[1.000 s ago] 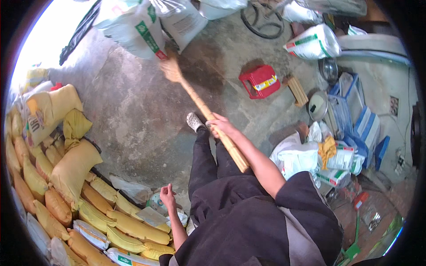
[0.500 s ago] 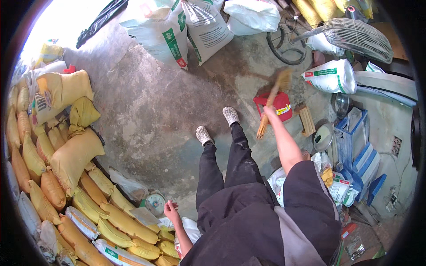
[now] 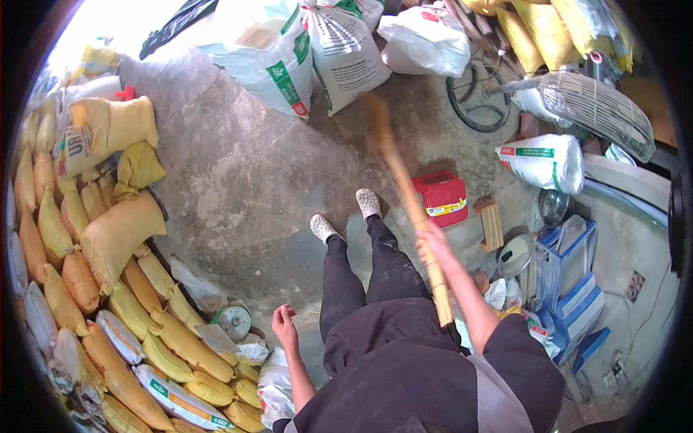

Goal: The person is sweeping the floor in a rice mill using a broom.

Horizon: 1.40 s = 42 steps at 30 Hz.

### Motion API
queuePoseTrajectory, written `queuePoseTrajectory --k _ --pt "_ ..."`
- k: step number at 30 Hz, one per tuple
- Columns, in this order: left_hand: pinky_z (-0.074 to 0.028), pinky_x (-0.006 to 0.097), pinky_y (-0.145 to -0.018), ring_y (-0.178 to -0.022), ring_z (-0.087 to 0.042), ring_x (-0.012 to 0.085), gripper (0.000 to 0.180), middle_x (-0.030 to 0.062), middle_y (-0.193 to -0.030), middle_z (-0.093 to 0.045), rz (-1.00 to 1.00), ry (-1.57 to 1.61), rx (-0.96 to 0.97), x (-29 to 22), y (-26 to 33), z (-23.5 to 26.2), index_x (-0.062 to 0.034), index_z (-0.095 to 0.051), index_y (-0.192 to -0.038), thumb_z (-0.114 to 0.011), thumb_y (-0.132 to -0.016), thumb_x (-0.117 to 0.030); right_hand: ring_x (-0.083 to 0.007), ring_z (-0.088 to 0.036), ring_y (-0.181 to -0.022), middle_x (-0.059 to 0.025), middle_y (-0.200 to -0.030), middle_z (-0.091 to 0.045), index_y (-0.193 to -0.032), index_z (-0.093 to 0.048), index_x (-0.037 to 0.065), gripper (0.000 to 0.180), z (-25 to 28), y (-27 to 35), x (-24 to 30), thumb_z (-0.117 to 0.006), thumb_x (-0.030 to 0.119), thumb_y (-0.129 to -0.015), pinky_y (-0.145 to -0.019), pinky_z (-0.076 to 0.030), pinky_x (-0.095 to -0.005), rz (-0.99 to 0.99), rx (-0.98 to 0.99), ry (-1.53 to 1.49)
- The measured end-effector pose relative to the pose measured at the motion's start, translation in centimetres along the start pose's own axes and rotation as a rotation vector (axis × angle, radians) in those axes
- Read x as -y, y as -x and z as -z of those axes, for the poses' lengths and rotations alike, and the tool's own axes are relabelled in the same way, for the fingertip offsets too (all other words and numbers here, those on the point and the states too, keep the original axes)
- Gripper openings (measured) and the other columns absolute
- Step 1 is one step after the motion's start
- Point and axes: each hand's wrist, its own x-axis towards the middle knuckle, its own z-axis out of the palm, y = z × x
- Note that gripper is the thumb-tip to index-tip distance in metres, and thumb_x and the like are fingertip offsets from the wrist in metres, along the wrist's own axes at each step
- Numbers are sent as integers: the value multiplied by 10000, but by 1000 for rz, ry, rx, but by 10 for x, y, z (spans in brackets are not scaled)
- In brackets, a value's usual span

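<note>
- A broom (image 3: 406,189) is held in the right hand (image 3: 434,247), its bamboo-like handle (image 3: 437,289) enclosed by fingers that are clenched around it; the individual fingers are blurred
- The handle is gripped toward its near end, so a short stub is left jutting out on the near side of the hand, beside the dark shirt (image 3: 404,361), while the longer part is extended beyond the fingers on the far side
- The right arm is stretched forward, bare from the dark sleeve (image 3: 523,350) down, and is angled toward the far left
- The left hand (image 3: 284,322) is held apart from the broom, with nothing seen in it; its fingers are loosely curled, and the forearm is pointed toward the far side
- The broom's long axis is slanted from near right to far left, and its blurred bristle end (image 3: 377,119) is pointed far, near the white sacks (image 3: 350,61); whether the floor (image 3: 231,187) is touched cannot be told
- A red container (image 3: 444,196) is placed just right of the handle
- A round-dialled scale (image 3: 234,322) is set left of the left hand, near stacked yellow sacks (image 3: 191,343)
</note>
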Motion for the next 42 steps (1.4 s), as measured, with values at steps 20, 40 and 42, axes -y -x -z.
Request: queuePoseTrajectory --k 20,40,42 --pt "-419 247 -611 -695 -602 130 316 49 -758 -630 90 119 -124 12 -41 19 -38 -585 -919 -479 -914 -336 -123 -449 -408 -19 -564 -434 -1050 -465 124 226 -288 -49 -18 -542 103 -838 -336 -397 -278 1 375 111" --pt "-405 233 -577 -690 -591 111 280 31 -744 -619 172 274 -168 -40 -261 173 -53 -587 -877 -471 -922 -304 -113 -444 -459 -31 -632 -435 -969 -430 115 114 -581 -161 40 -477 134 -867 -364 -411 -260 -65 443 225" --pt "-401 235 -572 -684 -588 110 275 29 -742 -618 193 281 -225 -33 -271 190 -59 -586 -883 -470 -922 -305 -108 -443 -462 -29 -636 -440 -979 -430 126 116 -604 -140 56 -472 141 -872 -364 -408 -253 -63 471 210"
